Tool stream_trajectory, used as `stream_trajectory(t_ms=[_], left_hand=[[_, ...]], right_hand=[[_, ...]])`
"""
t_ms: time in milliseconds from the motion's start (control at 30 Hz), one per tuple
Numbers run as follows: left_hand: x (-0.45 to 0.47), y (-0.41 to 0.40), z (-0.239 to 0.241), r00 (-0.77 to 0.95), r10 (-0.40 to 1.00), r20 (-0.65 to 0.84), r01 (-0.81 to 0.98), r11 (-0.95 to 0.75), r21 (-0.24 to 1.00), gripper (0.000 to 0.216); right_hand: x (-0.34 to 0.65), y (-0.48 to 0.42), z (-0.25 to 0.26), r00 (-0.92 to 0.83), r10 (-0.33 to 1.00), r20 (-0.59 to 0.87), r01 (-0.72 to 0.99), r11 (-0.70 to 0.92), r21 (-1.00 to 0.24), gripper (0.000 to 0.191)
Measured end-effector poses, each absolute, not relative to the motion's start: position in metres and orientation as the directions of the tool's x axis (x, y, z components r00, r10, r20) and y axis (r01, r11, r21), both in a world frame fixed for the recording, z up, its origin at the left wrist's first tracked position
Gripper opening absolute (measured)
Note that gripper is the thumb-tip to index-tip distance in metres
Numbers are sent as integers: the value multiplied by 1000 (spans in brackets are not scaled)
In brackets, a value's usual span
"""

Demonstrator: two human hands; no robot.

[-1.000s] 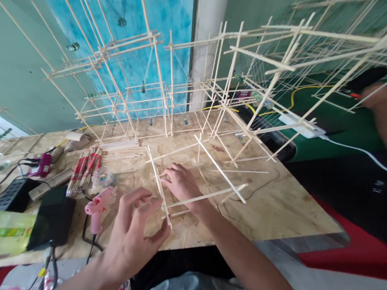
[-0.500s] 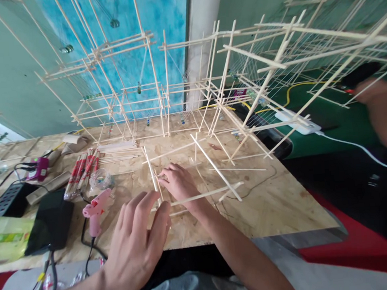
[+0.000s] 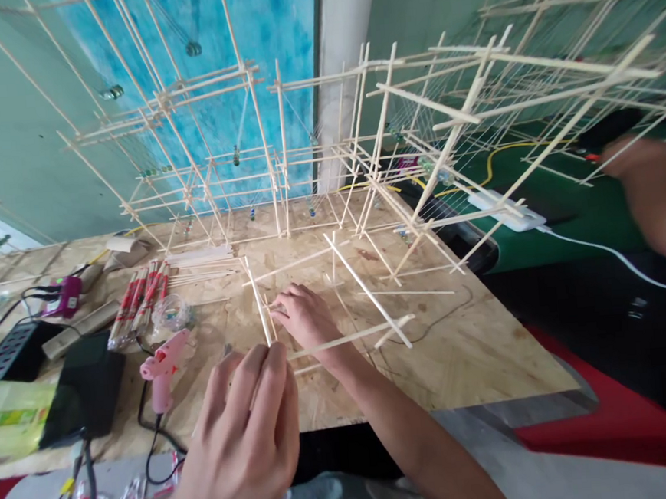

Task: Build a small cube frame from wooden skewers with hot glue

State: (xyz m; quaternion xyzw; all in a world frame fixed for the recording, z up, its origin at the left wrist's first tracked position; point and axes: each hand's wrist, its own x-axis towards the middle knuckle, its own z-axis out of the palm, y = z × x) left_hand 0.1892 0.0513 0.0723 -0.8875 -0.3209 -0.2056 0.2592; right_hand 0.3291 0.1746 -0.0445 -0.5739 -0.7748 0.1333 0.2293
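A small frame of thin wooden sticks (image 3: 337, 299) lies on the chipboard table (image 3: 480, 361). My right hand (image 3: 304, 317) rests on it, fingers curled and pinching a stick joint near its left upright. My left hand (image 3: 247, 433) hovers close to the camera, fingers held together, their tips touching the near end of the same stick (image 3: 259, 313). A pink glue gun (image 3: 163, 367) lies just left of my hands.
A tall lattice of sticks (image 3: 279, 154) fills the back and right. Red-wrapped stick packs (image 3: 134, 296), a tape roll (image 3: 172, 312), a black box (image 3: 87, 384), a power strip (image 3: 7, 352) and cables crowd the left. Another person's hand (image 3: 651, 186) is at the right.
My left hand has drawn nearer and lower, its fingers closing together onto the near stick end. My right hand has kept its place on the frame.
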Motion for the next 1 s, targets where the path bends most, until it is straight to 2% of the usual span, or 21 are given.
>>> stream_trajectory(t_ms=[133,333,467,633,700,767,900,1000], left_hand=[[191,53,72,716,436,545,668,-654,-354,26],[188,52,66,723,392,569,618,-735,-279,24],[183,52,76,646,420,638,608,-788,-98,18],[157,67,93,440,606,663,696,-697,175,20],[144,73,92,361,688,629,678,-657,330,17],[131,76,87,301,756,581,675,-599,430,14],[109,70,65,211,878,429,783,-415,463,13],[97,58,38,279,926,256,812,-369,452,24]], right_hand=[[330,174,-45,-246,947,206,828,316,-463,8],[330,174,-49,-252,942,223,821,330,-467,10],[330,174,-52,-246,941,232,817,330,-472,10],[330,174,-53,-239,939,246,813,332,-478,9],[330,174,-51,-234,940,248,813,329,-480,10],[329,175,-50,-230,942,244,815,324,-481,10],[329,174,-49,-230,943,240,816,321,-481,7],[330,174,-49,-237,939,249,811,332,-481,7]])
